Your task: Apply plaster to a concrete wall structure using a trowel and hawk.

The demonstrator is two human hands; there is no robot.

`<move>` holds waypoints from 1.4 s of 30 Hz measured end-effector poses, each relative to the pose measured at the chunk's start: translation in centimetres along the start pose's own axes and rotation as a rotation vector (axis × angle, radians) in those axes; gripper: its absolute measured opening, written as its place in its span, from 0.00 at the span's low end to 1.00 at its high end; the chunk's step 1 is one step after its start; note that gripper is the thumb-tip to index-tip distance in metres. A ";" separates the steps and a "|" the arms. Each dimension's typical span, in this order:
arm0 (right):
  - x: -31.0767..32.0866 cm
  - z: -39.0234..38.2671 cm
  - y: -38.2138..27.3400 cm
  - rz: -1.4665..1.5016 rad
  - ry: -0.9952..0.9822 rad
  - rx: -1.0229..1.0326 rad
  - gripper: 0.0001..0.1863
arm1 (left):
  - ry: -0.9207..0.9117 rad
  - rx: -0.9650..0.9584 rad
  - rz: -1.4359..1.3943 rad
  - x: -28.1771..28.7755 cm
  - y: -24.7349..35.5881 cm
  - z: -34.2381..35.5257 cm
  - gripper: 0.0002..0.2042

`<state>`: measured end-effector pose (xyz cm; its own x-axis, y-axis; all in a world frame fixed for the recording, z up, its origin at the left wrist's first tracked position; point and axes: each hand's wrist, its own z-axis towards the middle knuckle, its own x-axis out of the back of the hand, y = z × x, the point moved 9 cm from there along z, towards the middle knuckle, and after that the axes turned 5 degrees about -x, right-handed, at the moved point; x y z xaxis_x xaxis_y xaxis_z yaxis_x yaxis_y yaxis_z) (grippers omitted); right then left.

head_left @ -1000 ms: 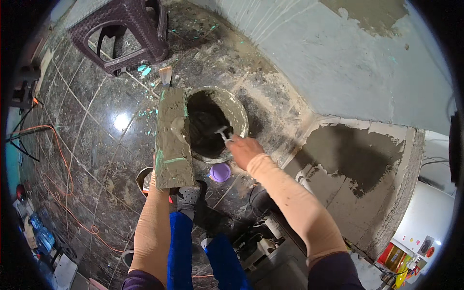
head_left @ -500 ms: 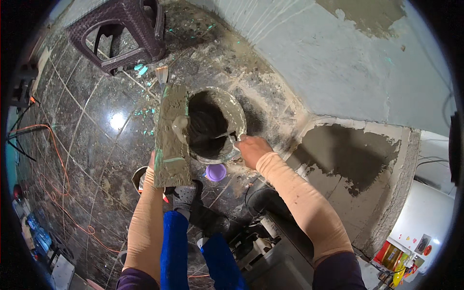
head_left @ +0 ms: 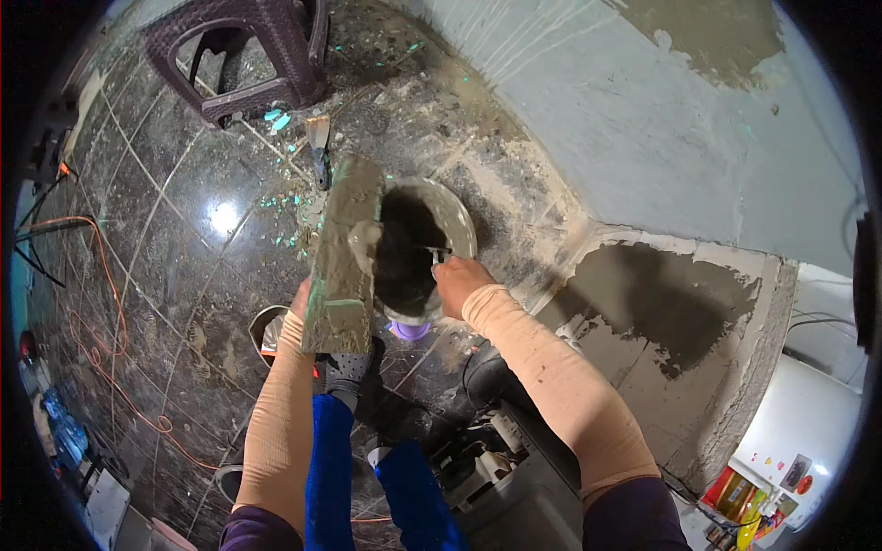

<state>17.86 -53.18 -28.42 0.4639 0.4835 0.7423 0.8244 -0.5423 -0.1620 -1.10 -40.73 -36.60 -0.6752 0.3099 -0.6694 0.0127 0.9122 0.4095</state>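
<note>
Your left hand (head_left: 301,298) holds the mortar-coated board (head_left: 336,285) at its left edge, fingers mostly hidden behind it. Your right hand's (head_left: 458,284) fingers are closed around the small tool (head_left: 437,253), over the bucket (head_left: 462,219). From your view, the board overlaps the bucket's left side. The purple lid (head_left: 410,332) sits just beside the bucket, and the scraper (head_left: 319,150) lies on the floor (head_left: 179,266) beyond the board.

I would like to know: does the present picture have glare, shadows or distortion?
Head view: bright glare on the dark tiled floor; head view: deep shadow inside the bucket, hiding detail; head view: shadow darkening the lower grey patch at right; head view: fisheye distortion, floor lines curving, corners black.
</note>
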 end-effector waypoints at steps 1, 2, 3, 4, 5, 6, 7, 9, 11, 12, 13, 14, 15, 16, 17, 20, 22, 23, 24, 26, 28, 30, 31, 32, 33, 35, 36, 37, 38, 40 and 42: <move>0.4 -0.1 0.0 -0.004 0.001 0.002 0.08 | -0.035 0.006 0.050 -0.3 0.0 0.4 0.17; 0.4 -0.1 0.1 0.020 -0.044 0.000 0.10 | -0.073 0.035 0.175 -0.6 -0.2 0.7 0.18; 0.7 -0.1 -0.1 0.042 -0.038 0.001 0.12 | -0.080 -0.019 0.392 -0.5 0.2 0.7 0.19; 0.4 -0.1 -0.3 0.049 -0.083 0.002 0.12 | -0.038 0.014 0.467 0.1 0.2 0.7 0.21; 0.1 -0.1 -0.4 0.070 -0.121 -0.008 0.13 | -0.096 0.003 0.428 -0.3 0.1 0.7 0.21; -0.6 -0.2 -0.4 0.072 -0.182 -0.034 0.14 | -0.083 0.017 0.412 0.0 0.0 0.6 0.22; -0.5 -0.2 -0.7 0.092 -0.160 -0.018 0.14 | -0.152 -0.005 0.388 -0.5 -0.1 0.4 0.22; -1.4 -0.5 -0.9 0.168 -0.218 -0.005 0.14 | -0.243 0.043 0.008 -0.9 -0.6 0.0 0.21; -1.7 -0.8 -1.0 0.327 -0.222 0.011 0.15 | -0.228 -0.055 0.308 0.4 -0.4 0.2 0.20; -1.5 -0.8 -0.7 0.463 -0.201 0.002 0.15 | -0.155 -0.109 0.548 1.5 -0.1 0.2 0.20; -0.9 -1.2 -1.1 0.562 -0.108 0.055 0.15 | -0.149 -0.129 0.632 2.1 -0.1 0.1 0.20; -0.9 -1.5 -1.4 0.600 -0.087 0.079 0.15 | -0.092 0.009 0.299 3.1 -1.3 -0.1 0.19; -2.8 -1.8 -0.5 0.899 -0.232 -0.100 0.16 | -0.037 0.145 -0.039 3.7 -2.6 -0.4 0.18; -4.8 -2.3 -0.3 1.223 -0.377 -0.261 0.16 | -0.034 0.146 -0.028 4.2 -2.7 -0.6 0.18; -5.9 -3.0 -0.7 1.534 -0.418 -0.319 0.21 | 0.017 0.146 -0.043 5.0 -2.9 -1.0 0.18; -8.6 -5.2 -0.9 2.007 -0.383 -0.391 0.26 | 0.080 0.146 -0.066 6.9 -3.2 -1.8 0.18; -10.2 -7.0 -1.3 2.105 -0.402 -0.346 0.28 | 0.091 0.142 -0.071 8.3 -3.3 -1.9 0.18; -10.7 -7.9 -1.2 2.197 -0.380 -0.321 0.27 | 0.111 0.105 -0.058 9.2 -2.9 -2.0 0.18; -11.3 -8.9 -0.9 2.261 -0.340 -0.330 0.26 | 0.091 0.063 -0.089 9.8 -2.4 -2.0 0.18; -11.7 -10.8 -0.8 2.321 -0.328 -0.290 0.29 | 0.152 0.056 -0.061 11.5 -2.1 -2.4 0.18; -11.6 -12.8 -0.3 2.372 -0.242 -0.286 0.31 | 0.171 0.034 -0.074 12.2 -1.1 -3.5 0.18; -10.6 -14.6 -0.6 2.378 -0.243 -0.221 0.33 | 0.071 -0.057 -0.001 10.8 0.7 -4.7 0.17; -10.0 -15.7 -0.6 2.371 -0.215 -0.208 0.33 | 0.289 0.006 -0.117 11.8 0.1 -5.6 0.16; -9.2 -16.6 -0.6 2.355 -0.172 -0.183 0.33 | 0.346 0.007 -0.122 11.4 0.6 -6.4 0.16; -8.4 -17.6 -0.8 2.344 -0.150 -0.184 0.33 | 0.318 -0.007 -0.133 10.1 1.2 -6.9 0.16; -6.9 -19.6 -1.7 2.308 -0.125 -0.201 0.32 | 0.241 -0.028 -0.164 7.1 1.9 -8.0 0.16; -5.8 -20.5 -1.7 2.210 -0.047 -0.212 0.32 | 0.208 -0.035 -0.183 5.5 2.2 -8.6 0.16; -5.0 -21.7 -2.3 2.159 -0.007 -0.259 0.31 | 0.173 -0.041 -0.207 3.9 2.3 -9.2 0.16; -3.7 -22.6 -3.1 2.062 -0.002 -0.215 0.30 | 0.142 -0.047 -0.229 2.3 2.5 -9.8 0.16; -1.0 -24.2 -4.6 1.951 0.121 -0.158 0.29 | 0.077 -0.052 -0.280 -1.4 2.5 -10.7 0.16; 1.9 -25.1 -5.5 1.905 0.223 -0.088 0.29 | 0.007 -0.055 -0.333 -5.3 2.7 -11.5 0.16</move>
<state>6.05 -66.52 -9.81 0.5498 -0.7830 -0.2910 -0.6668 -0.2016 -0.7175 -5.96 -42.98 -24.85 -0.6404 -0.0041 -0.7680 -0.2486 0.9473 0.2022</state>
